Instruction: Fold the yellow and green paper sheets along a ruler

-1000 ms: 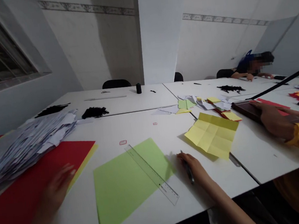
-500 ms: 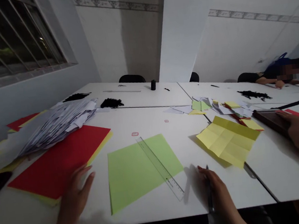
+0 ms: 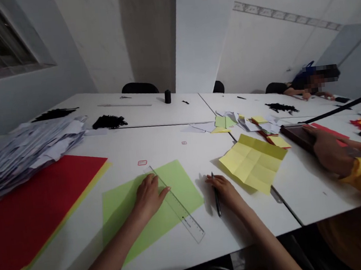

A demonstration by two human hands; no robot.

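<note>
A clear ruler (image 3: 180,206) lies slantwise across a sheet of green paper (image 3: 182,182) in front of me. My left hand (image 3: 148,194) rests over the paper at the ruler's upper left part, fingers low and thumb spread out along the edge. Just right of the sheet, my right hand (image 3: 225,190) grips a dark pen (image 3: 217,197), which stands nearly upright in its fingers. Beyond that hand is a creased sheet of yellow paper (image 3: 254,161).
Red paper (image 3: 55,204) over yellow sheets lies at left, below a heap of white papers (image 3: 31,155). Folded scraps (image 3: 224,122) lie farther back. At right, a co-worker's hand (image 3: 330,149) presses on a dark flat board (image 3: 297,140). Another person sits at the far right.
My left hand has moved right, from beside the red paper onto the green sheet and ruler. My right hand still holds the pen. The view has shifted to the right.
</note>
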